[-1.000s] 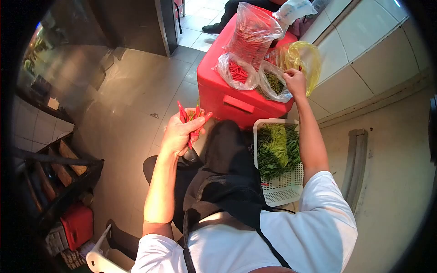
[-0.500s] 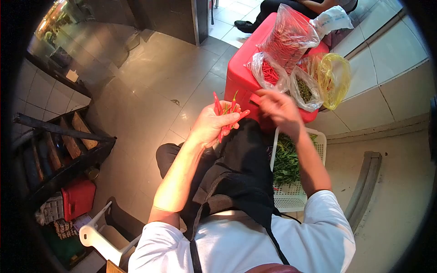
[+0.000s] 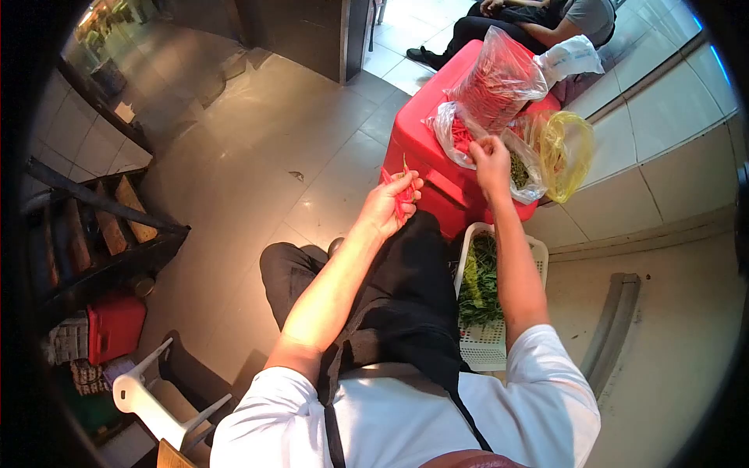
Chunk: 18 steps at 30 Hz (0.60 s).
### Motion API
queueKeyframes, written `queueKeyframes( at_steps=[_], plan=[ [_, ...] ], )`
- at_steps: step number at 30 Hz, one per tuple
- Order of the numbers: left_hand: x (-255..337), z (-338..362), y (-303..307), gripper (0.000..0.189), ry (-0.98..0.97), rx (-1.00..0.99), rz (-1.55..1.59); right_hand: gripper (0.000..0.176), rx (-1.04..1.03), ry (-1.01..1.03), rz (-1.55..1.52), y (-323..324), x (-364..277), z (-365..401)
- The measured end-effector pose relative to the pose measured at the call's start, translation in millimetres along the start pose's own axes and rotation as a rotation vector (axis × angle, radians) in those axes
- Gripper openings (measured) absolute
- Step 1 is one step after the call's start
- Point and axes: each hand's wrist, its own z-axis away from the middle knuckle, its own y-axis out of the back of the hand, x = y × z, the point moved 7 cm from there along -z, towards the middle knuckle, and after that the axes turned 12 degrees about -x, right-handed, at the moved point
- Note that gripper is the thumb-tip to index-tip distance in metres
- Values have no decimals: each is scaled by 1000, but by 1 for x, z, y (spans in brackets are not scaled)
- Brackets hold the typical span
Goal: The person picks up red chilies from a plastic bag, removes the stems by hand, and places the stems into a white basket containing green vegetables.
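Note:
My left hand (image 3: 392,204) is closed around several red chilies (image 3: 405,196), held above my lap; a green stem pokes up from the bunch. My right hand (image 3: 491,165) is over the front of the red box (image 3: 421,132), its fingers pinched together. They are at the edge between an open clear bag of red chilies (image 3: 461,139) and a clear bag of green bits (image 3: 518,170). Whether anything is in the pinch is too small to tell.
Behind stand a large clear bag of red chilies (image 3: 495,90) and a yellow bag (image 3: 567,156). Below the box, a white basket (image 3: 488,357) holds green leaves. A person (image 3: 538,22) sits beyond the box. At lower left are a white stool (image 3: 148,398) and dark rack (image 3: 101,226).
My right hand, blurred earlier in front of the box, has moved up to the bags and come to a pinch. My left hand, with its chilies, has shifted slightly right.

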Motion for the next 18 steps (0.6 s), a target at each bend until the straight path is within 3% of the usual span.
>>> queueKeyframes(
  at_steps=[2,6,9,10,14,18],
  plan=[
    [-9,-1,-5,19,12,-6,1,14,-47,-65,117,8,47,-43],
    [-9,7,-12,20,44,22,-117,22,234,302,701,22,29,-59],
    [-2,15,-2,20,18,53,-141,20,71,174,1094,19,35,-60],
    [-2,17,1,20,13,66,-135,17,-72,-11,1115,17,58,-73],
    [1,16,1,21,28,73,-159,21,170,34,839,50,32,-91],
    [-1,16,1,20,44,87,-165,26,53,-106,868,58,51,-99]
  ],
)
